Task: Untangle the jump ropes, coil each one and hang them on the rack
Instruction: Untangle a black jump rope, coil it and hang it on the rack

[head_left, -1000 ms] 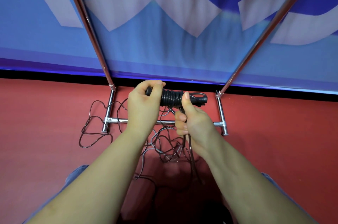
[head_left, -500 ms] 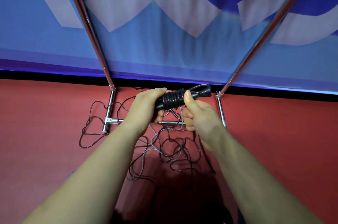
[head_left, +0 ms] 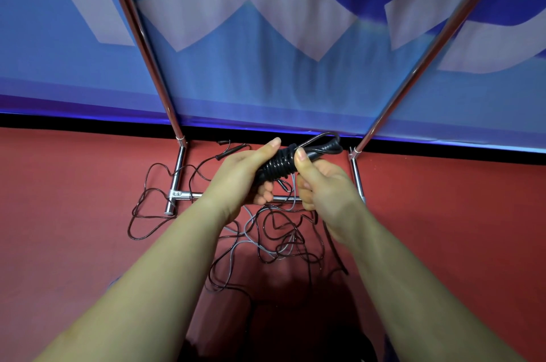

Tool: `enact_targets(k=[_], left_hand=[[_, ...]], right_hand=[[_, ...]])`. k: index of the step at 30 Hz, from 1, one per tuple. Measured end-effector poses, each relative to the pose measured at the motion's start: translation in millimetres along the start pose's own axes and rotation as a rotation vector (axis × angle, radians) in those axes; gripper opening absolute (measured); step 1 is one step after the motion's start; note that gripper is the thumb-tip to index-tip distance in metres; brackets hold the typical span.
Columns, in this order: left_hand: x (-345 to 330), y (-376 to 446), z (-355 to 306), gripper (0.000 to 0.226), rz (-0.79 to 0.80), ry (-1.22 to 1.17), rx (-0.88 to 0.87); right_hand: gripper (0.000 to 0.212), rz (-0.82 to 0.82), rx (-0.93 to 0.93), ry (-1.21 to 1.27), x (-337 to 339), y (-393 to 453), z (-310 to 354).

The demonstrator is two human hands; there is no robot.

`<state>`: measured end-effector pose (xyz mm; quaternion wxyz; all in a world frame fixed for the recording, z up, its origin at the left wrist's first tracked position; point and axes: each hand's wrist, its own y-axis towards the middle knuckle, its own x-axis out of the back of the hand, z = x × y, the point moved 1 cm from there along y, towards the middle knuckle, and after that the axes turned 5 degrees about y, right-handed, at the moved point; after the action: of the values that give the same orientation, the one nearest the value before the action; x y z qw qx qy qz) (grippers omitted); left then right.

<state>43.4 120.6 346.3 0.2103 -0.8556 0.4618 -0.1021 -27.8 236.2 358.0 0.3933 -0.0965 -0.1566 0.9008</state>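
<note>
The rack (head_left: 176,172) is shiny silver metal, smooth like a mirror, with poles running up to the top corners of the frame. The coiled rope (head_left: 276,167) in the middle is black and glossy, like smooth plastic. The loose ropes (head_left: 280,239) lower down look thin and smooth, dark and pale grey. The floor (head_left: 74,199) is red and matt. The banner (head_left: 266,81) across the top looks like smooth blue cloth.

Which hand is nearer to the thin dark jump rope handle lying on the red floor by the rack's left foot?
Left. The left hand is just right of that handle; the right hand is farther right, beyond the coiled black rope.
</note>
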Motion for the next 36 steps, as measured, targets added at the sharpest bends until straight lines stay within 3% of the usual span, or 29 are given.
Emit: enact_targets(k=[4,9,14,20,25,28,34,36], left_hand=[[0.0,2.5,1.0,0.042,0.022,-0.037,0.037],[-0.2,1.8,0.3,0.027,-0.028,-0.059,0.034],[0.4,-0.2,-3.8,0.016,-0.119,-0.079,-0.141],[-1.9,-7.8,-4.1,0.014,-0.307,0.113,-0.413],[-0.6,-4.8,1.5,0.012,-0.373,0.244,-0.476],[5.4,-3.5,-0.6,0.006,-0.254,0.260,-0.410],[12.2,-10.4,-4.6,0.021,0.304,0.374,-0.098],[10.4,-11.3,-3.7,0.027,0.328,0.427,-0.083]], right_hand=[[0.040,0.028,0.007,0.013,-0.8,-0.7,-0.5],[0.053,0.055,0.018,-0.002,-2.1,0.0,-1.8],[0.042,0.052,0.009,0.027,-5.1,-1.4,-1.9],[0.050,-0.039,-0.043,-0.027,-3.9,1.1,-7.6],[0.048,0.005,-0.074,0.038,-4.3,2.2,-6.5],[0.048,0.014,-0.074,-0.003,-1.3,3.0,-8.5],[0.057,0.110,-0.010,-0.411,14.5,2.1,0.7],[0.061,0.164,-0.017,-0.431,13.1,-1.0,3.6]])
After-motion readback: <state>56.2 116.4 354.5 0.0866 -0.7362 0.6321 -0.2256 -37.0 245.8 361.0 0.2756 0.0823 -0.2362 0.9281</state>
